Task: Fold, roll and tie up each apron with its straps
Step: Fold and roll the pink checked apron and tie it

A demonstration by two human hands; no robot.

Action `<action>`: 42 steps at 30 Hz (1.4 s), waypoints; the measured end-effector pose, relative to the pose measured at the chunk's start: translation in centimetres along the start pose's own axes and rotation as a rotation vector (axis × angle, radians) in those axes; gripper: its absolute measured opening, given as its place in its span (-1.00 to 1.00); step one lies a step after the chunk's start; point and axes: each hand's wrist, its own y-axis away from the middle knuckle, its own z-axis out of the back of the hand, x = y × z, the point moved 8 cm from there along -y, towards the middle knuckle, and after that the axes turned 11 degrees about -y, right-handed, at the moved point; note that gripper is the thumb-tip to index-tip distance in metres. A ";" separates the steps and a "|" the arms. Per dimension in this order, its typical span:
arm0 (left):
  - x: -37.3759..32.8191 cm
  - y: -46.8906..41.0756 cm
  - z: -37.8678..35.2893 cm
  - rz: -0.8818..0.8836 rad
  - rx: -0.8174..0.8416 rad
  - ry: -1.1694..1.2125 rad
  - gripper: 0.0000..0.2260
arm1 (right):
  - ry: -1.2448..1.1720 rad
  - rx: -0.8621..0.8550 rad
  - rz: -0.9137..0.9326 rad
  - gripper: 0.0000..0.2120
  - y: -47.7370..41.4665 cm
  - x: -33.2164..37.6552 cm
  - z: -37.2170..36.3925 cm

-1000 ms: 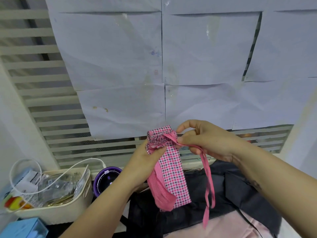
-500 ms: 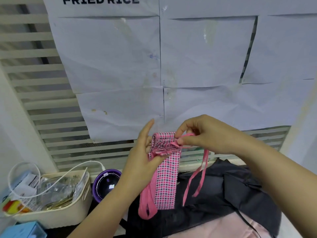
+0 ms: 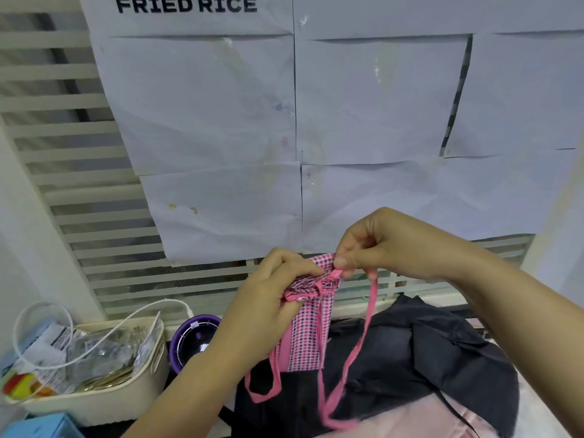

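Note:
A pink checked apron (image 3: 308, 336), folded into a narrow strip, hangs upright in the air in front of me. My left hand (image 3: 268, 298) grips its bunched top end from the left. My right hand (image 3: 379, 248) pinches the pink strap (image 3: 363, 336) at the apron's top right corner. The strap drops in a long loop down to the cloths below. A second pink strap loop (image 3: 262, 387) hangs under my left wrist.
A dark grey apron (image 3: 426, 368) and a pale pink cloth (image 3: 410, 422) lie on the surface below. A cream basket (image 3: 110, 399) with packets and a white cable stands at the left, a purple round container (image 3: 192, 339) beside it. Paper sheets cover the slatted wall behind.
My left hand, fingers spread half a second ago, has closed round the apron's top. The right hand has stayed at the top corner, and the strap now hangs in a longer loop.

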 end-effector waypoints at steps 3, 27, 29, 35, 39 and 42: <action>0.4 -0.4 0.3 0.028 -0.014 0.015 -0.54 | 0.006 0.041 0.010 -0.95 0.0 0.1 -0.5; 1.5 -1.0 0.5 0.173 -0.004 0.064 -0.44 | -0.400 -0.121 -0.071 -0.84 -0.7 -2.0 -0.8; 1.5 -1.0 0.6 0.164 -0.008 0.076 -0.40 | -0.560 -0.087 -0.101 -0.87 -1.1 -2.6 -1.6; 1.0 -0.9 0.7 0.125 -0.030 0.113 -0.38 | -0.728 0.046 -0.245 -0.93 -1.9 -3.9 -3.4; 1.1 -0.5 1.0 0.148 -0.072 0.149 -0.44 | -0.505 0.018 -0.286 -0.83 -1.9 -5.2 -4.3; 1.1 -0.5 1.3 0.169 -0.071 0.178 -0.43 | -0.315 -0.042 -0.288 -0.78 -2.2 -6.0 -4.1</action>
